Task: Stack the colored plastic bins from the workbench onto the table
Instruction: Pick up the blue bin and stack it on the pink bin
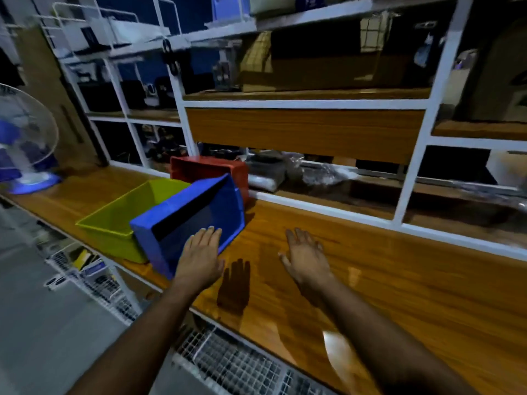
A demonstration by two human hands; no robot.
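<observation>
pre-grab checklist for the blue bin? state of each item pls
1. Left hand at blue bin: ok, straight fingers over its near rim, no grip yet.
2. Right hand free: ok, open above the workbench, holding nothing.
3. Blue bin sits flat: not ok, it looks tilted, leaning by the green bin.
4. Blue bin clear of red bin: cannot tell, the far corner overlaps it in view.
5. Bins empty: ok for green and blue; red's inside is mostly hidden.
</observation>
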